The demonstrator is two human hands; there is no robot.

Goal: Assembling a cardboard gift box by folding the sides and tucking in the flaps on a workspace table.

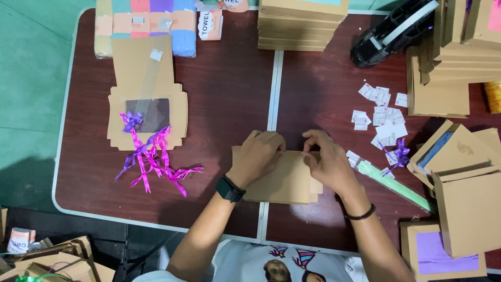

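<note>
A flat brown cardboard box [284, 180] lies on the dark red-brown table [224, 94] right in front of me. My left hand [257, 156] presses down on its left part, with a black watch on the wrist. My right hand [326, 159] pinches the box's upper right edge, with a dark bead bracelet on the wrist. Both hands rest on the same box.
An unfolded windowed box blank [148, 104] with purple and pink ribbon bows [151, 156] lies at the left. Folded towels [146, 23], a box stack [300, 23], a tape dispenser [391, 31], small white stickers [383, 117] and several cardboard boxes [462, 177] stand at the back and right.
</note>
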